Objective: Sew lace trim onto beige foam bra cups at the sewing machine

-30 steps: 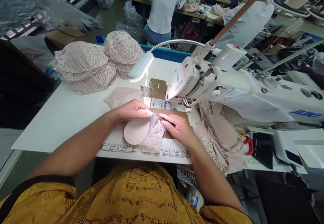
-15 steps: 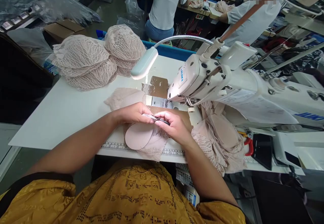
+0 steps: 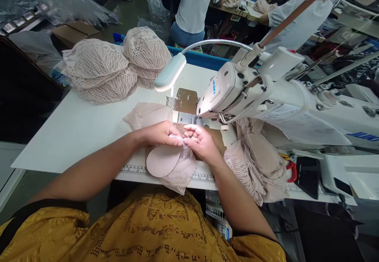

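Observation:
My left hand [image 3: 164, 134] is closed, pinching the top edge of a beige lace bra piece [image 3: 185, 171] with a smooth oval foam cup [image 3: 162, 161]. The piece hangs down over the table's front edge. My right hand [image 3: 203, 143] meets the left at that edge, its thumb close to the lace and its fingers curled. A thin greyish sliver of thread snips [image 3: 186, 134] shows at these fingers; the rest is hidden. Just beyond my hands is the needle area of a white sewing machine [image 3: 220, 90]. Another sheer beige piece [image 3: 145, 114] lies behind my left hand.
Stacked lace cups [image 3: 94, 68] stand at the back left. A heap of beige lace pieces [image 3: 260, 163] lies right of my hands, near red-handled scissors [image 3: 291, 171] and a dark phone [image 3: 307, 177]. A lamp [image 3: 170, 72] hangs over the table. Two people sit beyond.
The thread snips, plainly seen across my fingertips before, are now mostly hidden at my right hand. My right fingers have lifted and turned; the left keeps its pinch on the lace.

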`<state>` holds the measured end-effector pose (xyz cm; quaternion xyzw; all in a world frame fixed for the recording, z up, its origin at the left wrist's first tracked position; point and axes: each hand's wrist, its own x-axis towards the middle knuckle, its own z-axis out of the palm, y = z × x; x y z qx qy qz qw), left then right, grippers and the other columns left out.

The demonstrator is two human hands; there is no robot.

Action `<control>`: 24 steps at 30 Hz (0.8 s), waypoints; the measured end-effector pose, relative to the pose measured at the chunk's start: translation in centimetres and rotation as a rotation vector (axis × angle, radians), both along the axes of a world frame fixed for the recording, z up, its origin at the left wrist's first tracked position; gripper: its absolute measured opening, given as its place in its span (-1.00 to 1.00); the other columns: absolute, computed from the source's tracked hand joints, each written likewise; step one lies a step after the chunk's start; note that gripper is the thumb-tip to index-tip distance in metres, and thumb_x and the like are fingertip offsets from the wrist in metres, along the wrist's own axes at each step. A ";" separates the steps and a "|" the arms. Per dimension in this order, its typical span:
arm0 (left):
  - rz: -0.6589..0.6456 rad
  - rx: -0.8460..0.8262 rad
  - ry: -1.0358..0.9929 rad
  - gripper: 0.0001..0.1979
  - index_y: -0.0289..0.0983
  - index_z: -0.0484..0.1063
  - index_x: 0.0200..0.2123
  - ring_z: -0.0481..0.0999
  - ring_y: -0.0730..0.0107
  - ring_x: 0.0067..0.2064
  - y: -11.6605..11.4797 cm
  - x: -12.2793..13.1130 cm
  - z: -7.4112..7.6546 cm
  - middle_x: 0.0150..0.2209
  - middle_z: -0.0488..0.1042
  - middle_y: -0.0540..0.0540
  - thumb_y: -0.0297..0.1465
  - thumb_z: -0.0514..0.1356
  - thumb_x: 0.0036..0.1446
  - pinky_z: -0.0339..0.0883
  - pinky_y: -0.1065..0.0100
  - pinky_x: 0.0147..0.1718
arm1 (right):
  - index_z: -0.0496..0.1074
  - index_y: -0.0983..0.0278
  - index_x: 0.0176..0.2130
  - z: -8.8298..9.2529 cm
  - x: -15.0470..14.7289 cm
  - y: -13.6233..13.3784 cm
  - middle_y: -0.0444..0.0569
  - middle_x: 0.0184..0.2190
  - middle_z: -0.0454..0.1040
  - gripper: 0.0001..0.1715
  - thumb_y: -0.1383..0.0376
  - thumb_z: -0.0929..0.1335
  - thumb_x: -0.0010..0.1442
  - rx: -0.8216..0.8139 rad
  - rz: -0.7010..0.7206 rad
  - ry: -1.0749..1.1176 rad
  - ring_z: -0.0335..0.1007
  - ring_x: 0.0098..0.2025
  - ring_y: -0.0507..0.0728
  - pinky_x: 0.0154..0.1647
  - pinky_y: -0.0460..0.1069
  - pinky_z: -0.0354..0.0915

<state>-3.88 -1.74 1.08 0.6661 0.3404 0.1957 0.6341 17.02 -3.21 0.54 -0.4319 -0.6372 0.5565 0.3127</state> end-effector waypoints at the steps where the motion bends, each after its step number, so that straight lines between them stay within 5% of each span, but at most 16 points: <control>1: -0.021 0.023 0.029 -0.70 -0.36 0.56 -0.36 0.33 0.47 -0.43 0.1 -0.2 0.1 -0.47 0.41 -0.03 -0.19 0.28 0.09 0.15 0.47 -0.50 | 0.44 0.22 -0.04 0.0 -0.1 0.0 -0.09 -0.33 0.48 -0.51 0.11 0.47 0.05 -0.021 0.029 -0.018 0.40 -0.32 0.08 -0.28 0.00 0.35; 7: -0.073 0.100 0.367 -0.68 -0.29 0.50 -0.13 0.36 0.45 -0.39 1.3 -3.4 1.6 -0.36 0.44 0.00 -0.36 0.23 0.00 0.14 0.48 -0.46 | 0.44 0.27 -0.41 0.2 0.7 0.1 -0.17 -0.55 0.33 -0.74 0.11 0.40 0.11 -0.087 0.028 -0.247 0.21 -0.51 0.02 -0.51 -0.07 0.15; 12: 0.213 0.286 0.406 -0.69 -0.29 0.49 -0.15 0.36 0.41 -0.34 1.3 -5.0 2.9 -0.35 0.43 -0.02 -0.32 0.21 0.01 0.17 0.43 -0.36 | 0.37 0.26 -0.42 0.3 1.5 0.0 -0.19 -0.53 0.31 -0.78 0.16 0.39 0.08 -0.159 0.022 -0.168 0.20 -0.49 0.02 -0.49 -0.08 0.15; 15: 0.322 0.348 0.506 -0.78 -0.27 0.50 -0.35 0.33 0.42 -0.40 0.4 -5.6 3.8 -0.42 0.44 -0.01 -0.23 0.22 0.04 0.10 0.43 -0.42 | 0.34 0.25 -0.43 0.5 1.5 -0.1 -0.22 -0.55 0.25 -0.78 0.16 0.39 0.07 -0.143 0.042 -0.137 0.14 -0.50 0.00 -0.49 -0.08 0.12; 19: 0.206 0.148 0.519 -0.62 -0.29 0.41 -0.60 0.17 0.50 -0.55 -1.0 -6.1 3.6 -0.61 0.26 0.03 -0.10 0.30 -0.01 -0.05 0.42 -0.55 | 0.35 0.25 -0.39 0.8 1.7 -0.3 -0.20 -0.52 0.25 -0.77 0.14 0.38 0.10 -0.085 0.082 -0.101 0.13 -0.47 0.01 -0.44 -0.06 0.13; 24: 0.193 -0.218 0.121 -0.61 -0.30 0.53 -0.22 0.37 0.42 -0.41 -2.1 -4.7 1.4 -0.42 0.40 -0.02 -0.14 0.36 -0.03 0.22 0.44 -0.46 | 0.36 0.24 -0.35 0.6 2.1 -0.4 -0.19 -0.46 0.27 -0.76 0.12 0.39 0.12 -0.067 0.150 -0.028 0.14 -0.44 0.01 -0.40 -0.06 0.14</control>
